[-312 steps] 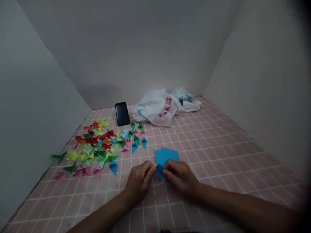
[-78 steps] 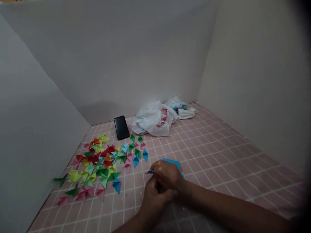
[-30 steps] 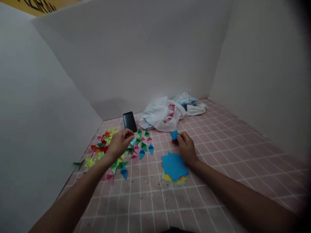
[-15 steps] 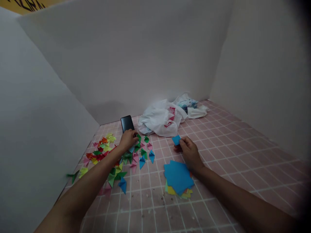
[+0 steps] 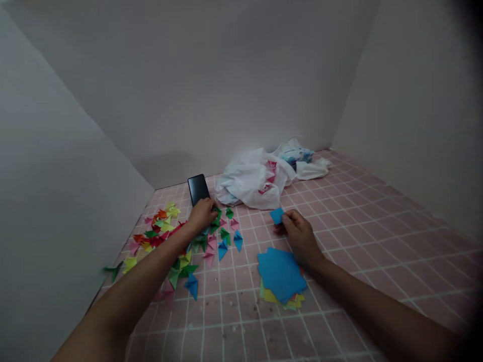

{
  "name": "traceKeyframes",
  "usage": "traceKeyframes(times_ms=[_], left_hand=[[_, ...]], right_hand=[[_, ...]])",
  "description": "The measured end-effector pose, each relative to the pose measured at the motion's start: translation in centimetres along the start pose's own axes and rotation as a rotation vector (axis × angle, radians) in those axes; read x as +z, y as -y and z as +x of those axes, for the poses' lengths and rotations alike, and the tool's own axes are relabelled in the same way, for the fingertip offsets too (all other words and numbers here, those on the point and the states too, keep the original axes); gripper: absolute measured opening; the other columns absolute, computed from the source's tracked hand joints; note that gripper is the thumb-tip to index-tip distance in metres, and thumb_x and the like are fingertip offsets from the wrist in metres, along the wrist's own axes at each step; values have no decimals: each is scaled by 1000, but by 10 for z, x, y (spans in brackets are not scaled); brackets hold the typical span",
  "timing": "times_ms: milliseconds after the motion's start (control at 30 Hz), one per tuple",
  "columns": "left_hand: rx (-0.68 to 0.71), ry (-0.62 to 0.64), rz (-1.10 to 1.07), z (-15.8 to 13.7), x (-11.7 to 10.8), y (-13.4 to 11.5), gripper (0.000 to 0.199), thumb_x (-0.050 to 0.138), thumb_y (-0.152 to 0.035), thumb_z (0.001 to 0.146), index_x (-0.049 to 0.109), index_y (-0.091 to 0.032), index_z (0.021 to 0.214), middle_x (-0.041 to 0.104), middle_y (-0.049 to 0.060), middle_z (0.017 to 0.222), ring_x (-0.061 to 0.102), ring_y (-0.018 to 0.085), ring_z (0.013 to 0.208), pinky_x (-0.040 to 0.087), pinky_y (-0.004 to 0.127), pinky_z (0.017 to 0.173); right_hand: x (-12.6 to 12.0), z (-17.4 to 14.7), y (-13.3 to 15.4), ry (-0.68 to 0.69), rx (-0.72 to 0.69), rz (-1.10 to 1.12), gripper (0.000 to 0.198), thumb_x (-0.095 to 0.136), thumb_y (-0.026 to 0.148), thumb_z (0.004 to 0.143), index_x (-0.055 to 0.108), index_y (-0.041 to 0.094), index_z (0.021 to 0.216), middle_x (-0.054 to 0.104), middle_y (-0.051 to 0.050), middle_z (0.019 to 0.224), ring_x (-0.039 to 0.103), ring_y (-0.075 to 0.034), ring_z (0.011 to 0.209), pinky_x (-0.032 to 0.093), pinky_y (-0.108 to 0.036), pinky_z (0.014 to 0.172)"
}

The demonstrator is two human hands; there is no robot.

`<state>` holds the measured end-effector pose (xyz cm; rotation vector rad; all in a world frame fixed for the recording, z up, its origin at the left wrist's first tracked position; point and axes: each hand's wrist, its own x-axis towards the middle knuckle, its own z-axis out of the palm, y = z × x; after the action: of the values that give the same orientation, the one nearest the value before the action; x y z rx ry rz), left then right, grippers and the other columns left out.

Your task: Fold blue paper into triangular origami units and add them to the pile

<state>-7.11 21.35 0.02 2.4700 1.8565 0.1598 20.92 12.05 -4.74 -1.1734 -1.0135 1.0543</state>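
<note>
My right hand point(image 5: 301, 236) pinches a small folded square of blue origami paper point(image 5: 276, 215) between thumb and fingers, just above the pink tiled surface. Below it lies a fanned stack of square paper sheets point(image 5: 282, 274), blue on top with yellow and pale green edges showing. My left hand point(image 5: 203, 213) reaches among the far pieces of many small folded paper figures point(image 5: 191, 285) in green, red, yellow, pink and blue. Its fingers are curled beside a green figure point(image 5: 217, 216); whatever they may hold is hidden.
A black phone point(image 5: 198, 189) lies just beyond my left hand. Crumpled white plastic bags point(image 5: 247, 181) rest against the back wall point(image 5: 226, 85). Walls also stand on the left and right of the pink tiled surface point(image 5: 362, 236).
The view has tilted and shifted slightly. Both hands keep nearly the same places, the right one still with the blue paper and the left one still at the green figures.
</note>
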Motion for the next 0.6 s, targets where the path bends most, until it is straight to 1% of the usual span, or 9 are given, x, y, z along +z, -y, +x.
traceKeyframes(times_ms=[133,300,400,600], left_hand=[[-6,-5,-11,-1,0,0,17,66,-14,81,67,-16,98,70,10,101,64,25,95,48,32,83],[-4,5,-10,-2,2,2,11,64,-15,82,64,-17,93,69,8,96,64,24,91,48,32,79],[0,19,-3,-2,2,3,8,65,-16,83,64,-17,91,69,8,97,64,24,92,48,32,80],[37,50,19,-2,1,3,9,62,-18,86,71,-17,90,69,9,98,65,24,94,48,31,81]], right_hand=[[0,-1,2,12,-12,1,27,60,45,86,55,21,77,62,0,69,61,-16,61,50,-29,62],[0,-2,2,10,-26,-11,27,60,46,86,56,21,78,62,0,68,60,-16,61,50,-29,61],[0,-2,2,16,-25,-11,27,61,47,85,57,21,78,63,0,68,60,-16,62,50,-29,62],[0,-2,4,24,-13,6,26,62,46,84,57,21,77,61,0,68,60,-15,62,50,-29,61]])
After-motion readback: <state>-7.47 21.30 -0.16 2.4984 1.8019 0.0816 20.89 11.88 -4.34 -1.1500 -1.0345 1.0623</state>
